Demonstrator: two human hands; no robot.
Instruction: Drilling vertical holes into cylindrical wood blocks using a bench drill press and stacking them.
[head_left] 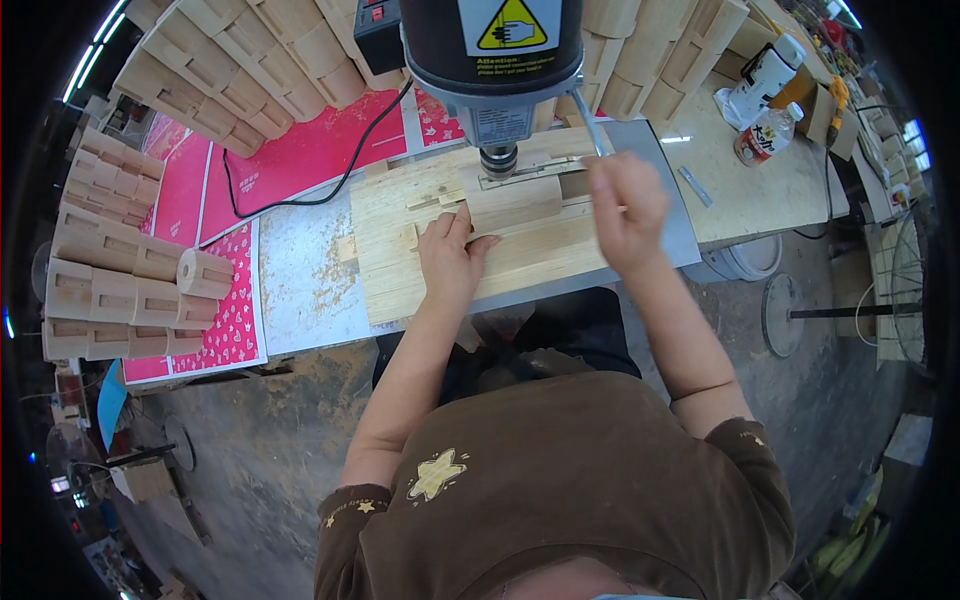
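Observation:
A pale wooden block (515, 203) lies on a wooden board (400, 275) beneath the chuck (498, 160) of a drill press (490, 70). My left hand (452, 255) holds the block's near left corner, index finger at its end and thumb along its near side. A thin metal strip (535, 172) runs across the block's far part. To the right, my right hand (630, 210) is raised and closed around the end of the press's metal lever (590, 122); its grip partly hides that end. Whether the bit touches the wood, I cannot tell.
Stacks of slotted wooden cylinders (130, 280) stand at left and behind. A black cable (350, 185) crosses the pink sheet (180, 190). Farther right are a bottle (768, 135), a small ruler-like strip (695, 187) and a white bucket (745, 258) below.

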